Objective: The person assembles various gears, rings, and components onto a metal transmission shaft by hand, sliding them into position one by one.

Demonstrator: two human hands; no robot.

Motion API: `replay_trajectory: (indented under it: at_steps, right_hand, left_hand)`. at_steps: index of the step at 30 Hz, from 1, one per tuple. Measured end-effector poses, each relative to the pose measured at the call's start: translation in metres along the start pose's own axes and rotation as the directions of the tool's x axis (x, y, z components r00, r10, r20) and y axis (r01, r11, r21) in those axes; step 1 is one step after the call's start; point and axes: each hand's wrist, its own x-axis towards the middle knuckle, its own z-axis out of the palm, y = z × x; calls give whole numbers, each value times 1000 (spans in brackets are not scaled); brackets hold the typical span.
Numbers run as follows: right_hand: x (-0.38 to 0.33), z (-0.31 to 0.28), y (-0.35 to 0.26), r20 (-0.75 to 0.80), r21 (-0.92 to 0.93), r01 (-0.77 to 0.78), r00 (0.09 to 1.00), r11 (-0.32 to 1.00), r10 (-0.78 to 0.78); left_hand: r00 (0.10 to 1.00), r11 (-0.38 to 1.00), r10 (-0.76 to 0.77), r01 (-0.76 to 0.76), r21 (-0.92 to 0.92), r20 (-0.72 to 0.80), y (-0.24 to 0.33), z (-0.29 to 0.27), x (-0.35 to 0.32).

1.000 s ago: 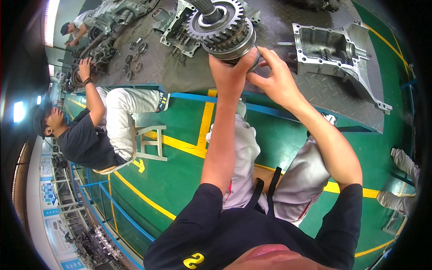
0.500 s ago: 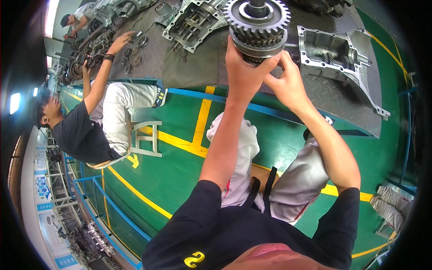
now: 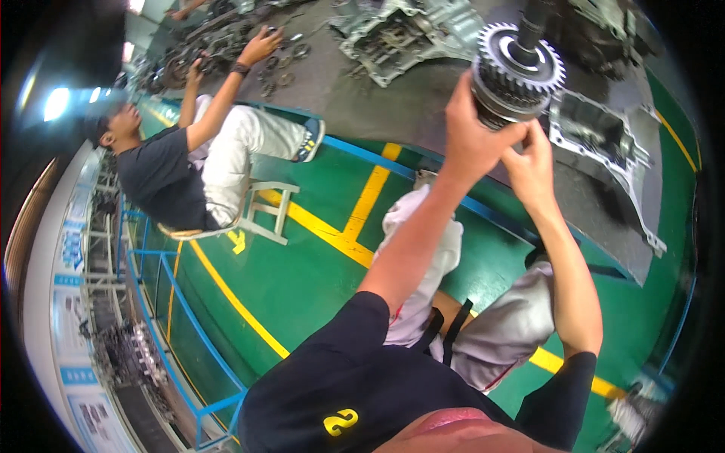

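Both my hands hold up a gear shaft assembly (image 3: 513, 84), a dark shaft with a stack of toothed steel gears. Its shaft end tilts up and away to the right. My left hand (image 3: 474, 137) is wrapped around the left side of the lower gears, thumb toward the right. Below the stack, my right hand (image 3: 530, 167) is closed against its underside, its thumb near the left one; its fingertips are partly hidden. Just right of the gears lies an open aluminium gearbox housing (image 3: 596, 155) on the dark metal workbench (image 3: 370, 113).
Another opened gearbox casing (image 3: 408, 41) lies farther left on the bench. At the left, a seated co-worker (image 3: 170, 162) reaches over loose rings and parts (image 3: 283, 64). A blue bench rail (image 3: 362, 155) runs above my knees. Blue railings (image 3: 189, 302) stand at the left.
The gear assembly and both hands have shifted right and slightly down in view, and the shaft leans more to the right. The whole scene has swung a little as the view turned.
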Motion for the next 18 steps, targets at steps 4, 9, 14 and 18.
replay_trajectory:
  at_steps: [4, 9, 14, 18]
  right_hand:
    - [0, 8, -16, 16, 92, -42, 999, 995, 40]
    - [2, 18, -15, 37, 111, -64, 998, 992, 60]
    - [3, 15, -8, 46, 51, -69, 997, 996, 67]
    - [4, 1, -13, 72, -64, -70, 995, 995, 75]
  left_hand:
    - [999, 1000, -12, 12, -4, 36, 7, -7, 3]
    - [1000, 999, -5, 4, -34, -19, 8, -16, 7]
    - [999, 999, 46, -46, -2, -13, 10, -18, 10]
    - [994, 994, 102, -100, 37, -43, 10, -17, 11]
